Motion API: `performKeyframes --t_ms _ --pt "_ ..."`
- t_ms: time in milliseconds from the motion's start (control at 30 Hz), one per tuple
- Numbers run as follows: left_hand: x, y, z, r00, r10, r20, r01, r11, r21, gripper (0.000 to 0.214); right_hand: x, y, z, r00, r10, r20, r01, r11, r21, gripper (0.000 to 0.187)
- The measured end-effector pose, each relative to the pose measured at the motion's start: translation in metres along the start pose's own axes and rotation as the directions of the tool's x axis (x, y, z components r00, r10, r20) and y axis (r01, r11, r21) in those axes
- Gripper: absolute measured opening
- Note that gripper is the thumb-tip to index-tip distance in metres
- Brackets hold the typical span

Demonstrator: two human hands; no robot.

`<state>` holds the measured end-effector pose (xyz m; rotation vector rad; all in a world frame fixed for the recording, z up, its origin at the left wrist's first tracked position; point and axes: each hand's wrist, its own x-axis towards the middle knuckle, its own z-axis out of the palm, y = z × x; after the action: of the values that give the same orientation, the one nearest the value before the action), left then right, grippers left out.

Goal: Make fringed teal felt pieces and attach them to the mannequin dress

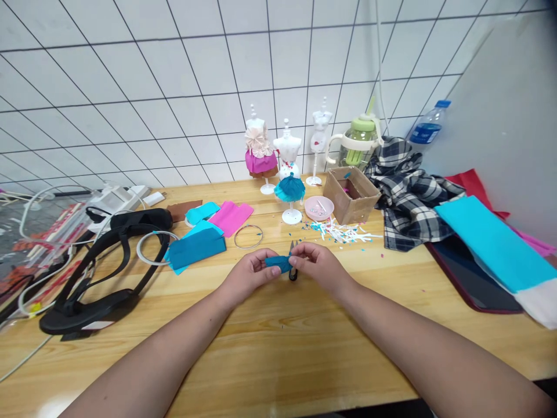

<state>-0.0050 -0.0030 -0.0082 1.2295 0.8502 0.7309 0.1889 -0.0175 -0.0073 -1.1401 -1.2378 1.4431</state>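
- Now my hands meet over the middle of the bench (278, 342): left hand (249, 274) and right hand (321, 266) each pinch one end of a small teal paper (278, 263).
- Both sets of fingers are closed on it, just above the wood.
- Small snips (293, 271) sit at my right fingertips; I cannot tell whether I grip them.
- I judge this a folding step. A next move calls for a firm pinch, with the blades clear of my left fingers.

Small folded teal paper strip (278, 264), held horizontal.
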Motion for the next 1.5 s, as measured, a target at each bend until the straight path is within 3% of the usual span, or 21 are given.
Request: performKeyframes --t_ms 133,267,400,600,733,833,933,1000,1200,1267,1367,1500 --pt "0.001 0.002 0.002 0.999 0.016 0.05 -0.02 0.997 0.075 0.032 0.001 0.0 -0.001 0.998 0.018 -0.064 -0.011 0.994 0.108 0.027" --pt "0.001 0.003 0.002 0.99 0.129 0.051 -0.136 0.974 0.18 0.029 -0.001 -0.001 -0.003 0.996 0.091 0.018 -0.093 0.976 0.196 0.027" --pt "0.0 0.003 -0.002 0.991 0.126 0.054 -0.127 0.992 0.017 0.037 0.0 -0.003 -0.004 0.998 0.066 0.002 -0.065 0.987 0.148 0.028" --pt "-0.002 0.002 -0.001 0.993 0.116 -0.03 -0.119 0.987 -0.112 0.023 -0.001 -0.003 -0.002 0.994 0.087 0.06 -0.094 0.989 0.118 0.031" --pt "-0.002 0.001 -0.003 0.974 0.202 0.1 -0.193 0.977 -0.092 0.02 -0.002 -0.002 -0.003 0.976 0.15 0.156 -0.179 0.965 0.191 0.033" --pt "-0.002 0.0 -0.005 0.977 0.162 0.137 -0.149 0.984 -0.103 0.031 -0.002 -0.001 -0.004 0.985 0.122 0.124 -0.142 0.976 0.167 0.031" --pt "-0.001 0.0 -0.004 0.991 0.113 0.073 -0.105 0.989 -0.108 0.031 -0.001 0.0 -0.004 0.995 0.065 0.08 -0.07 0.996 0.063 0.03" --pt "-0.001 0.0 -0.002 0.995 0.098 0.037 -0.093 0.989 -0.116 0.025 -0.001 0.0 -0.003 0.994 0.057 0.096 -0.059 0.998 0.017 0.03" --pt "-0.002 0.0 -0.001 0.996 0.067 0.066 -0.053 0.978 -0.2 0.031 -0.001 0.002 -0.003 0.984 0.082 0.161 -0.094 0.994 0.064 0.032" --pt "-0.003 0.003 -0.003 0.995 0.087 0.055 -0.079 0.987 -0.143 0.039 0.0 0.002 -0.004 0.991 0.065 0.113 -0.074 0.994 0.076 0.032" --pt "-0.003 0.009 -0.007 0.995 0.1 -0.003 -0.1 0.99 0.098 0.039 0.002 -0.002 -0.01 0.999 -0.024 0.023 0.023 0.999 0.039 0.029" --pt "0.009 0.014 -0.011 0.991 0.057 -0.119 -0.011 0.934 0.358 0.039 0.006 -0.025 -0.024 0.992 -0.124 0.014 0.125 0.987 -0.097 0.023"
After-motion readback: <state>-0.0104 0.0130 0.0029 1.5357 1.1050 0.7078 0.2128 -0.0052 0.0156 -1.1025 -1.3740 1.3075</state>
